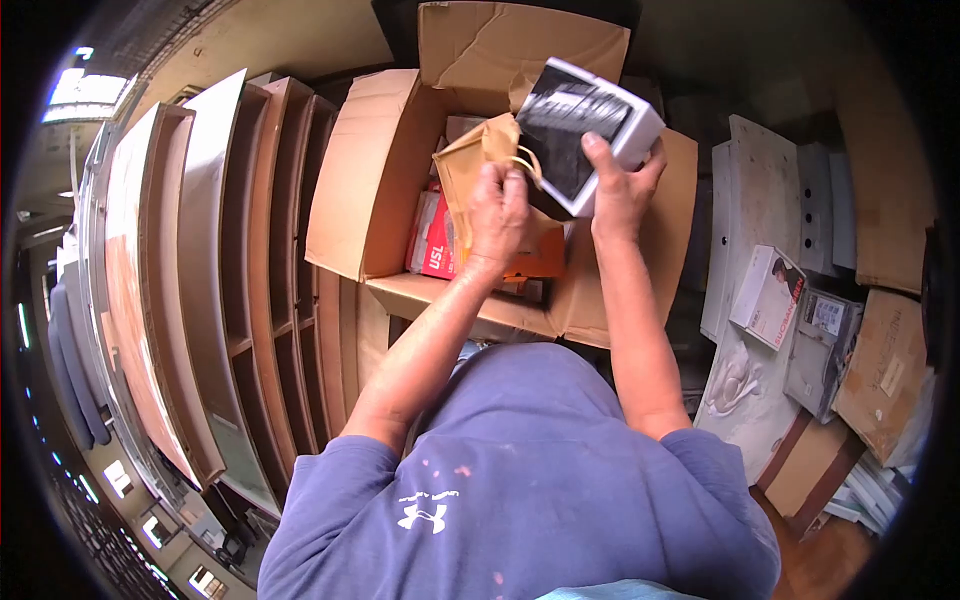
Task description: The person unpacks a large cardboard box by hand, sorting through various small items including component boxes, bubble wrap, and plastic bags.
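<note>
My right hand point(622, 190) grips a white box with a dark printed face point(578, 125), tilted above a large open cardboard carton point(400, 190). My left hand point(500, 215) has its fingers closed on a brown paper bag point(462, 175) with a light cord handle, just left of the box. Inside the carton, below my hands, lie a red package point(437, 245) with white letters and an orange item point(538, 255). The carton's flaps are folded outward. My hands hide part of its contents.
Tall wooden panels or shelf frames point(215, 180) stand on the left. On the right, a white and red box point(768, 297), a grey box point(822, 345) and a brown cardboard box point(885, 375) lie on a pale surface point(725, 400).
</note>
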A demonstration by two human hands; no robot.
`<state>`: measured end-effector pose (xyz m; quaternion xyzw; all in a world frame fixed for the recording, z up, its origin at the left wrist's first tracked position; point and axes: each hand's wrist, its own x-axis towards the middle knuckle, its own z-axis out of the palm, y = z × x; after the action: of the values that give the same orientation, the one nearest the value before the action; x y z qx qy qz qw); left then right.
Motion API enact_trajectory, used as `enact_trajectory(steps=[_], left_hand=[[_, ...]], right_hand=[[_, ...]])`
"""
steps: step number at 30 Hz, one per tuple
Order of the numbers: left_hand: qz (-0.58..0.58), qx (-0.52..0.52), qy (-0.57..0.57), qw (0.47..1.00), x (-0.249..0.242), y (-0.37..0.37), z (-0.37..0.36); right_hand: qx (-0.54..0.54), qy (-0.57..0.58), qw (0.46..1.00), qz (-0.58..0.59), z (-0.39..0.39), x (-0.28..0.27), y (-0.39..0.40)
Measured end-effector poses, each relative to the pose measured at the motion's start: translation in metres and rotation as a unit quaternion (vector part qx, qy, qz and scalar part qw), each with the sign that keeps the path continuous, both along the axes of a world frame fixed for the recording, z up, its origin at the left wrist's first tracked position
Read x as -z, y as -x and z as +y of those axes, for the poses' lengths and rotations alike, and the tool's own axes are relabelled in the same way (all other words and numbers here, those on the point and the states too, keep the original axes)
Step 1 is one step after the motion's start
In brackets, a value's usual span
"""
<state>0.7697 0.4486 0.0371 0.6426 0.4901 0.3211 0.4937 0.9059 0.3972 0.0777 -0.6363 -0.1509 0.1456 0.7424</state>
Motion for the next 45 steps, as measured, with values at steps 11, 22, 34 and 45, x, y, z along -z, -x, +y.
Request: enact_trajectory(steps=[11, 22, 34, 45], left_hand=[[-0.167, -0.013, 0.03, 0.985, -0.004, 0.009, -0.032], [-0.173, -0.017, 0.005, 0.985, -0.016, 0.078, 0.015], [-0.26, -0.1, 0.302, 0.912, -0.022, 0.211, -0.009], [-0.447, -0.052, 0.132, 0.883, -0.096, 0.254, 0.023]], right_hand=[[-0.019, -0.01, 0.998, 0.058, -0.002, 0.012, 0.021], [-0.125, 0.089, 0.976, 0.152, -0.044, 0.059, 0.084], [-0.159, -0.054, 0.907, 0.387, -0.013, 0.052, 0.076], [-0.33, -0.178, 0.896, 0.239, 0.003, -0.119, 0.092]])
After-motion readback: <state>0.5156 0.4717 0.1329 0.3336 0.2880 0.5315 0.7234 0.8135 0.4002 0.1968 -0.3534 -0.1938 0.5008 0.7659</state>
